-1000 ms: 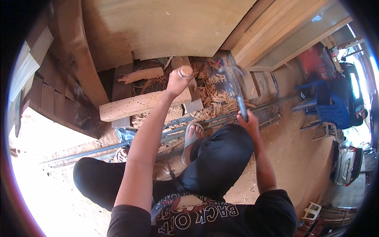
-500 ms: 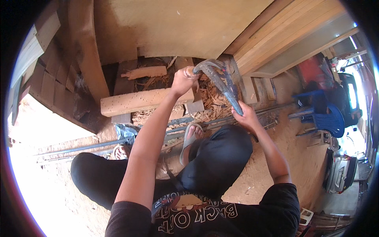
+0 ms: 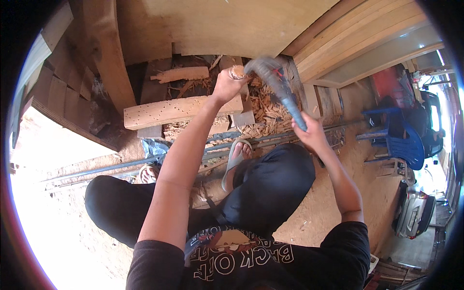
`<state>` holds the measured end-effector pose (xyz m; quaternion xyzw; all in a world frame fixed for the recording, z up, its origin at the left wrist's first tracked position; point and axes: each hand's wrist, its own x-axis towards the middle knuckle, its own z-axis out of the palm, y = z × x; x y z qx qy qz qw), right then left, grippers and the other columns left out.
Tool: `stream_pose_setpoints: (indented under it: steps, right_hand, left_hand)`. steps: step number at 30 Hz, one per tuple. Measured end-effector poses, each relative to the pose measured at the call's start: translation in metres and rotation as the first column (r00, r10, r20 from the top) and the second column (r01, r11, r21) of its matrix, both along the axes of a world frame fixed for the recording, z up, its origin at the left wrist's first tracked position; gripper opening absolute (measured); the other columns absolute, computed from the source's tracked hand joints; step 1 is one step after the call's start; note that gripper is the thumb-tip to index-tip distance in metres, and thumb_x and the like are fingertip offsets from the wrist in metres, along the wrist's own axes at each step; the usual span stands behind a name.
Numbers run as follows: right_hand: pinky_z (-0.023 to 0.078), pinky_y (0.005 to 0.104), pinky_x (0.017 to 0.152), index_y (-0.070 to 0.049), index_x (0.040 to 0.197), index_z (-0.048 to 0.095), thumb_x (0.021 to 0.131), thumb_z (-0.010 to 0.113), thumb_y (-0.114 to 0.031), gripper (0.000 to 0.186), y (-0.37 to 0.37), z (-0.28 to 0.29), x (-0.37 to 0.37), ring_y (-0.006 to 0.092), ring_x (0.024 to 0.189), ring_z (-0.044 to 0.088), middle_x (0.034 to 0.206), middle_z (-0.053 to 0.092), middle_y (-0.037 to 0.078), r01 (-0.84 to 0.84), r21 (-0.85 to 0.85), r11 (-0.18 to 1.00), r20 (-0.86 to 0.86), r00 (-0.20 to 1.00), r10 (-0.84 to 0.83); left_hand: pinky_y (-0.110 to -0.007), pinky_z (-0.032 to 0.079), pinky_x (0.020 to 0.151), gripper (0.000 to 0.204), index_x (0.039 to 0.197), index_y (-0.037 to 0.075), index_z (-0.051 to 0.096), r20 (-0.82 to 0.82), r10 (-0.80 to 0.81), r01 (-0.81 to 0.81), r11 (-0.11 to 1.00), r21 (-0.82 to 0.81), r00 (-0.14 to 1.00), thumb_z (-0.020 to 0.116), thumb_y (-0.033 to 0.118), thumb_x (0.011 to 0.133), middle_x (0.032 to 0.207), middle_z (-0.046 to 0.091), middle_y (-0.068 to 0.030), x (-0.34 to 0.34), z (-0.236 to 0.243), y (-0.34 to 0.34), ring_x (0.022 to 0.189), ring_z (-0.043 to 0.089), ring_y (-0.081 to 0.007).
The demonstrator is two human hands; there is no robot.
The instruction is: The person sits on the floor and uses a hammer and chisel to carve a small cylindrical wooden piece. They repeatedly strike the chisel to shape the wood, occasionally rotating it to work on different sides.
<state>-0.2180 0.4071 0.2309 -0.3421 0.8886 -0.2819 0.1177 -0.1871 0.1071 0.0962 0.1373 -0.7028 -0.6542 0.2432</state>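
Observation:
My left hand [image 3: 228, 87] is wrapped round what looks like a chisel [image 3: 237, 72]; only its round wooden butt shows above the fist, and the blade is hidden. It is over the right end of a pale timber beam [image 3: 169, 112] dotted with small dark marks. My right hand [image 3: 311, 133] grips a claw hammer [image 3: 292, 110] by the blue end of its handle. The hammer's head is smeared by motion, close to the right of the chisel's butt; whether they touch I cannot tell.
Wood chips [image 3: 263, 104] lie thick beyond and right of the beam. A rough wood offcut [image 3: 181, 74] rests behind it. A large wooden panel [image 3: 212, 29] stands at the far side, with stacked boards [image 3: 357, 43] right of it. Pipes [image 3: 106, 169] cross before my sandalled feet. Blue chairs [image 3: 401, 140] stand at right.
The hammer's head has come away from the chisel's butt, slightly to the right. My left fist has tilted, so the butt's end shows more. My right hand has shifted a little right and nearer the chips.

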Motion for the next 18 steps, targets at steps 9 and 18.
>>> stream_pose_setpoints:
  steps: [9, 18]
  right_hand:
    - [0.052, 0.0315, 0.065, -0.005, 0.117, 0.064, 0.101, 0.067, -0.009, 0.018, 0.008, 0.031, -0.012, 0.0110, 0.069, 0.061, 0.077, 0.062, -0.002, 0.226, -0.277, 0.934, 0.330, 0.935, -0.129]
    - [0.051, 0.0397, 0.068, -0.003, 0.115, 0.061, 0.101, 0.065, -0.018, 0.021, -0.017, -0.001, -0.015, 0.0272, 0.068, 0.062, 0.078, 0.062, 0.019, -0.033, 0.168, 0.985, -0.033, 0.999, 0.040]
  left_hand:
    - [-0.036, 0.057, 0.075, 0.020, 0.097, -0.001, 0.072, 0.057, -0.016, 0.012, 0.998, 0.068, 0.998, 0.077, 0.017, 0.089, 0.090, 0.077, -0.0120, -0.005, -0.010, -0.004, 0.081, 0.072, -0.0175]
    - [-0.033, 0.050, 0.072, 0.017, 0.096, 0.002, 0.068, 0.127, -0.046, 0.038, 0.997, 0.062, 0.991, 0.074, 0.017, 0.091, 0.085, 0.067, 0.0004, 0.001, 0.001, -0.005, 0.078, 0.058, -0.0104]
